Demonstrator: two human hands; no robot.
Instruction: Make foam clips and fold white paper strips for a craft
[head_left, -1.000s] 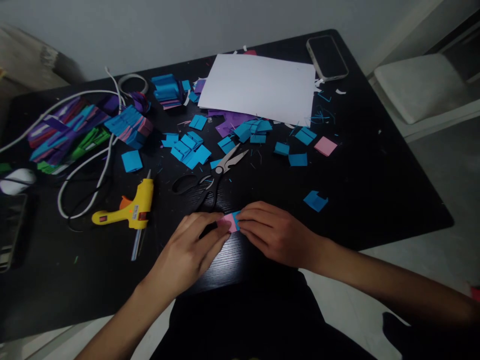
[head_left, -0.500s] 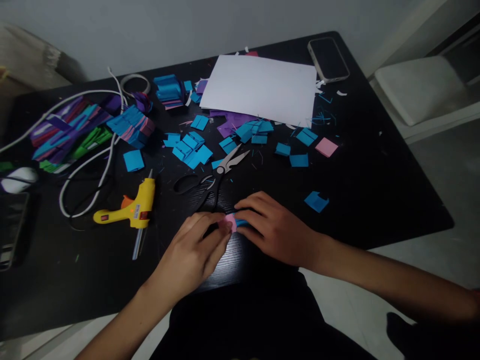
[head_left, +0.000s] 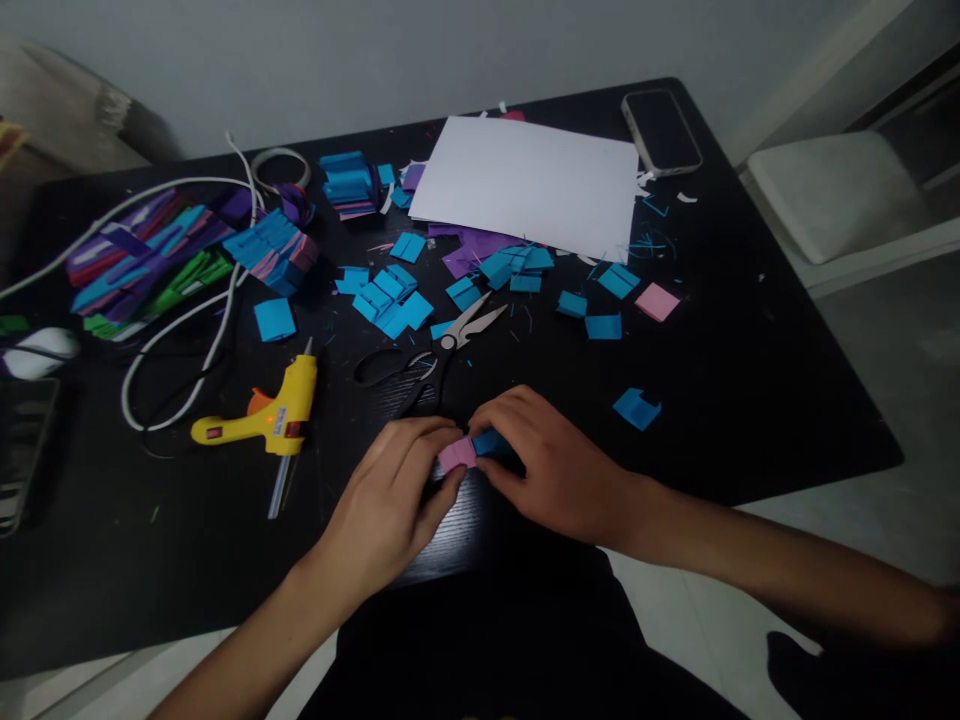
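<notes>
Paper (head_left: 463, 452), a small folded pink-and-blue piece, sits on the worktop (head_left: 750, 380) near its front edge, pinched between both hands: the left hand (head_left: 394, 495) closes its fingers (head_left: 442, 478) on the pink end, the right hand (head_left: 559, 465) on the blue end. Scissors (head_left: 442, 352) lie just beyond, a glue gun (head_left: 264, 420) to the left, blue squares (head_left: 390, 297) and a white sheet (head_left: 529, 185) farther back.

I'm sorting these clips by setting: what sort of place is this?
Most likely a home craft table. Folded blue paper pieces, scissors and a yellow glue gun lie scattered on the black table, and the left hand and right hand pinch a small pink-and-blue paper piece.
</notes>
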